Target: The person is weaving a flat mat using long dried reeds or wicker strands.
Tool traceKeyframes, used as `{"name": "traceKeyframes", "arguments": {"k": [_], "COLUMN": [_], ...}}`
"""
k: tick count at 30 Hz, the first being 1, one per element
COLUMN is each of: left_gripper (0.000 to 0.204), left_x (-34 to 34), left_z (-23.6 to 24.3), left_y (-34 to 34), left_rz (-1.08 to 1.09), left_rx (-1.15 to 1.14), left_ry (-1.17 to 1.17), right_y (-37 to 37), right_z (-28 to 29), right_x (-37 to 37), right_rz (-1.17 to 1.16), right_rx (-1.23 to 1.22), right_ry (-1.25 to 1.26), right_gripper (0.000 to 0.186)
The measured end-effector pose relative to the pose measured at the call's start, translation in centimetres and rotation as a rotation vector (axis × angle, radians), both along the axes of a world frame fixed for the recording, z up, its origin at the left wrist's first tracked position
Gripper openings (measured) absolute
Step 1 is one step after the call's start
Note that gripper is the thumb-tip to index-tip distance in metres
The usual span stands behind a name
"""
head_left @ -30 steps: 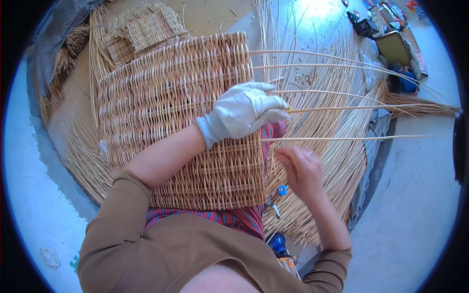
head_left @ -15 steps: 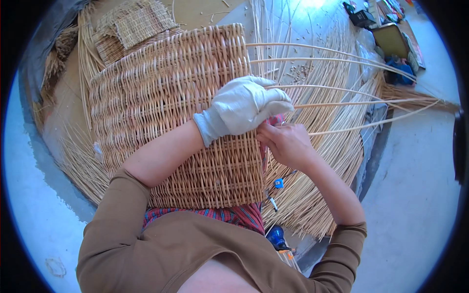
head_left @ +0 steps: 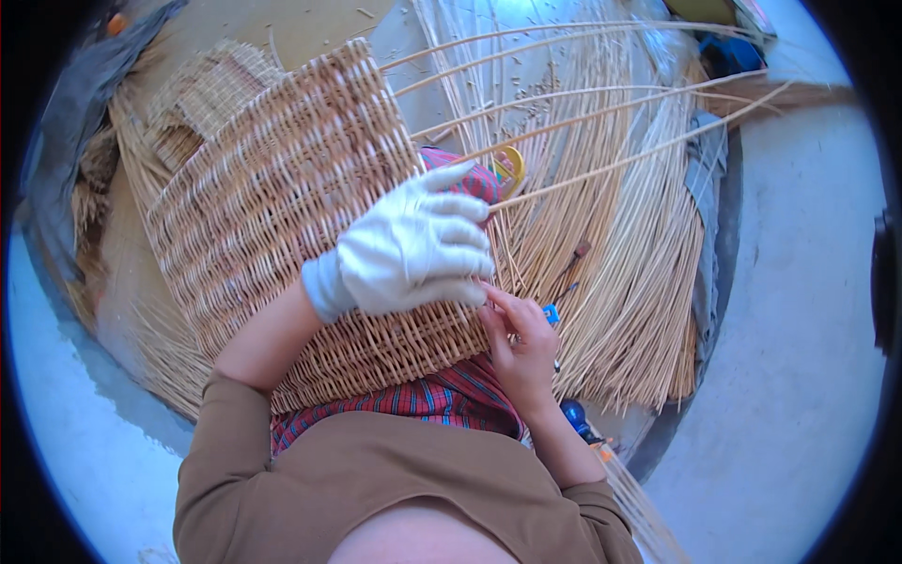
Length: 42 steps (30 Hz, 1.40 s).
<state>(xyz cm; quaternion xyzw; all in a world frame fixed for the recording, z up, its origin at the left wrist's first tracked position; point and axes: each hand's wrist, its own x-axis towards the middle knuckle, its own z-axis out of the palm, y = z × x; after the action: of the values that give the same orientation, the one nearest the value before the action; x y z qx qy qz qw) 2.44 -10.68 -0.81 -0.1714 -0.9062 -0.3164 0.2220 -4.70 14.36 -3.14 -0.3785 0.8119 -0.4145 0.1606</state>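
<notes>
This appears a wicker-weaving workshop; long, straw-coloured rods (head_left: 648, 291) lie heaped. A brown, four-sided woven wicker panel (head_left: 282, 197) shows the craft.

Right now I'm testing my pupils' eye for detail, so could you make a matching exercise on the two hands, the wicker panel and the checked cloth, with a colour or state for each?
Things:
1. left hand
2. right hand
3. wicker panel
4. checked cloth

Colours or states:
A. light brown
B. bare
C. mostly red
D. gloved in white

Pairs: 1-D, 2-B, 3-A, 4-C
</notes>
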Motion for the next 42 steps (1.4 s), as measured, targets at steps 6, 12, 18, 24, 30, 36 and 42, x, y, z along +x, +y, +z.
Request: {"name": "traceKeyframes", "arguments": {"k": [6,12,18,24,30,36,42], "left_gripper": [0.031,0.028,0.026,0.024,0.027,0.029,0.029], "left_x": [0.5,0.1,-0.1,-0.6,-1.2,-2.1,-2.7], "left_z": [-2.1,-1.8,-1.6,-1.1,-0.7,-0.5,-0.8], "left_y": [2.4,3.0,3.4,3.0,2.1,1.3,2.1], "left_rz": [0.071,0.133,0.152,0.132,0.109,0.133,0.148], "left_rx": [-0.122,-0.188,-0.234,-0.244,-0.172,-0.108,-0.021], "left_ry": [-0.027,-0.04,-0.118,-0.163,-0.13,-0.088,-0.072], "right_y": [0.1,-0.2,-0.3,0.2,3.6,2.4,-1.1], "right_z": [-0.4,-0.5,-0.8,-2.0,-14.2,-22.4,-30.0], "right_x": [1.4,1.8,1.7,-2.9,-9.5,-12.3,-13.3], "right_rz": [-0.032,-0.008,0.088,0.234,-0.225,-0.067,-0.151], "right_rx": [0.092,0.168,0.187,0.072,0.114,0.395,0.427], "right_ry": [0.281,0.384,0.426,0.027,-0.339,0.009,0.277], "right_gripper": [0.032,0.033,0.058,0.045,0.025,0.021,0.046]}}
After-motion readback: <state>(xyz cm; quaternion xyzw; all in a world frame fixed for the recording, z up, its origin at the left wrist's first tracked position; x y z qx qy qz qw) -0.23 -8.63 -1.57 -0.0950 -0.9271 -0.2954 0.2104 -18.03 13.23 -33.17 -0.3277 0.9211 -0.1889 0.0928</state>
